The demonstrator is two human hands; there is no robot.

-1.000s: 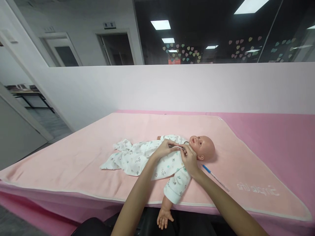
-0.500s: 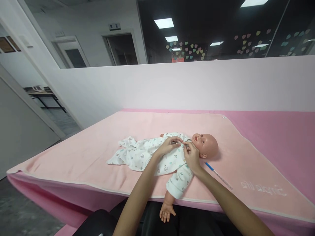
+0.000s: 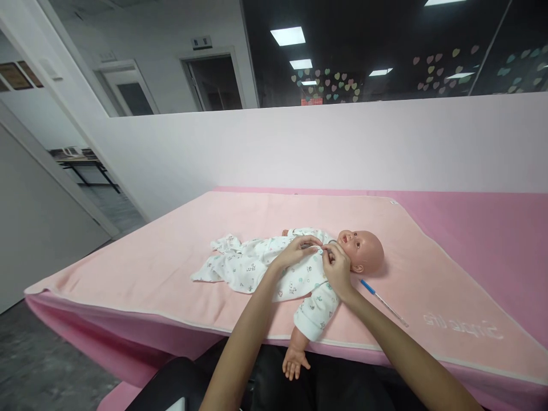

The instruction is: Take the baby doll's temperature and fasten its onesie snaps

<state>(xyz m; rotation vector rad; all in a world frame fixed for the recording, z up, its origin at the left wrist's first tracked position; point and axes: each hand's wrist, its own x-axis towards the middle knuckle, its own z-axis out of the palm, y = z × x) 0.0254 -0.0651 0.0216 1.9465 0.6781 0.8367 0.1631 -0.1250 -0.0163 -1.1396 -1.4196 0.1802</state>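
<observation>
A bald baby doll [image 3: 367, 251] lies on its back with its head to the right, dressed in a white printed baby romper [image 3: 252, 267]. My left hand [image 3: 296, 251] pinches the romper's front edge at the upper chest. Right beside it, just below the doll's chin, my right hand [image 3: 337, 265] grips the same cloth with bent fingers. Both sets of fingertips nearly meet; any fastener between them is too small to make out. One doll arm [image 3: 295, 354] reaches past the table's front edge toward me.
A pen-like stick with a blue end [image 3: 384, 302] lies right of my right hand. Under the doll is a peach blanket [image 3: 141, 262] over a pink cover [image 3: 483, 234]. Behind stands a white half wall [image 3: 299, 148] with a window above it.
The whole view has shifted slightly, so everything appears a little to the right and higher. Both hands stay at the romper's chest, with barely any finger movement.
</observation>
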